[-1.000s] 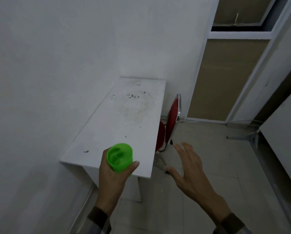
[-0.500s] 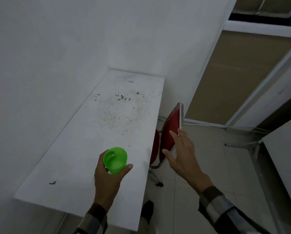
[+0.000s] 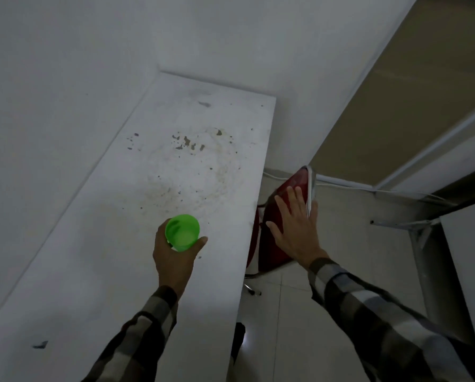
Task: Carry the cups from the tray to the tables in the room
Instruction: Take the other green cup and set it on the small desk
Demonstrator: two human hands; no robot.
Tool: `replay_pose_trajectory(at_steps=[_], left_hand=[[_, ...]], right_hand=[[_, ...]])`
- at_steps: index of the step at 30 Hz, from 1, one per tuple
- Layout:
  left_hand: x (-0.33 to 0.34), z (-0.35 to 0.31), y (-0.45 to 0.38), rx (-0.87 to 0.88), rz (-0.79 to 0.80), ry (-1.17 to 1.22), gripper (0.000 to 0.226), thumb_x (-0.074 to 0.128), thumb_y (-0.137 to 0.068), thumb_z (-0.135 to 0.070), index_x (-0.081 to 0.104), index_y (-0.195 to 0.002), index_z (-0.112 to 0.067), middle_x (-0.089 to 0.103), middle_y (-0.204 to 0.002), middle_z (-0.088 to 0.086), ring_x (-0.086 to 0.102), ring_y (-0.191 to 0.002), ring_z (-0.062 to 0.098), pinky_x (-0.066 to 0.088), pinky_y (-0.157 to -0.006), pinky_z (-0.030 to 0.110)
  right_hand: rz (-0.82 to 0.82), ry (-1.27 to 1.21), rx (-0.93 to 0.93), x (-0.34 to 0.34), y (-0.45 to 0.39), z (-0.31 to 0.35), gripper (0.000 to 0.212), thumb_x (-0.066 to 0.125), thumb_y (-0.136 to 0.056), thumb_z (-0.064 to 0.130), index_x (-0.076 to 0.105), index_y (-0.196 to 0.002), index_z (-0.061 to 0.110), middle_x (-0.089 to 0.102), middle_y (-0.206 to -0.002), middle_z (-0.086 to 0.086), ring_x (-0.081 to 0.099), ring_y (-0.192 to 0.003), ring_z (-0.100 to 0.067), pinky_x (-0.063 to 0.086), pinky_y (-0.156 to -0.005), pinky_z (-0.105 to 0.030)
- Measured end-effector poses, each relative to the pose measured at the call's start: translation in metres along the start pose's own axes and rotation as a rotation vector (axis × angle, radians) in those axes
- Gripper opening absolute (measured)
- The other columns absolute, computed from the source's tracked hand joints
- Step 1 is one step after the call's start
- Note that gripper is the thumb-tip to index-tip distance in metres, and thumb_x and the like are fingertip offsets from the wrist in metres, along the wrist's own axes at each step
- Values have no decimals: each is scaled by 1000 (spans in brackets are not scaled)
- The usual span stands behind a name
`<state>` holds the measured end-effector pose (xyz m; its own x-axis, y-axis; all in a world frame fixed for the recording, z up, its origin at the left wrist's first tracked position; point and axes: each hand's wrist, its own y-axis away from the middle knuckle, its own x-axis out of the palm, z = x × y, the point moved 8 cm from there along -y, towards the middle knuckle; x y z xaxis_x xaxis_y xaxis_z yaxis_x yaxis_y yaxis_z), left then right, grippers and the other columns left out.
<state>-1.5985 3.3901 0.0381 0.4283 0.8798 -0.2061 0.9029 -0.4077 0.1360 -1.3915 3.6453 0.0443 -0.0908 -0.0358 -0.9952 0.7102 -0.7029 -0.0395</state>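
From the head camera, the left hand (image 3: 172, 260) is closed around a green cup (image 3: 182, 232), thumb on one side and fingers on the other; the cup is upright, its mouth open to the camera, and it looks empty. It is over the white table (image 3: 115, 244), toward the table's 4 o'clock part, near the right edge; whether its base already touches the top I cannot tell, because the hand hides it.

The right hand (image 3: 297, 230) is open and flat, fingers spread, and holds nothing; it lies over the back of the red chair (image 3: 275, 244), which stands just beside the table at 3 o'clock; whether it presses on the chair is not clear.

The step in hand seems to be setting the cup down. To do it well I would lower it straight, keep it level, and free the fingers only when the base sits flat. A place more toward the table's middle, at 10 o'clock from the cup, is safer than the edge; the stained patch at 12 o'clock is better avoided.
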Motion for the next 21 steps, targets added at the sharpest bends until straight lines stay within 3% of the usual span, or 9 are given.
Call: replay_pose_trajectory(at_steps=[4,8,16,21], left_hand=[[27,13,-27,-23,16,-19,77,97,-67,-17,58,-133,-19,65,-128,2,61,-113,22,53,-75,7],[48,30,-49,-44,17,-51,79,98,-65,-21,58,-133,-22,65,-128,0,62,-116,21,55,-100,36],[85,44,-97,-43,-14,-86,81,97,-67,-21,56,-137,-15,65,-133,5,60,-117,20,49,-103,30],[98,44,-144,-45,-59,-77,83,97,-66,-28,54,-137,-20,63,-134,4,59,-120,25,50,-105,37]], right_hand=[[-14,74,0,14,-9,-21,75,44,-96,64,35,-159,24,12,-173,-10,7,-161,-30,8,-121,-71],[-43,88,0,18,-10,-26,79,38,-98,69,25,-163,27,7,-174,-8,6,-161,-29,9,-122,-69],[-50,122,-3,22,-9,-27,79,38,-98,71,26,-163,28,9,-174,-9,5,-161,-29,9,-123,-67],[-63,125,-4,24,-10,-27,80,40,-97,71,25,-163,28,10,-174,-9,5,-161,-29,9,-124,-64]])
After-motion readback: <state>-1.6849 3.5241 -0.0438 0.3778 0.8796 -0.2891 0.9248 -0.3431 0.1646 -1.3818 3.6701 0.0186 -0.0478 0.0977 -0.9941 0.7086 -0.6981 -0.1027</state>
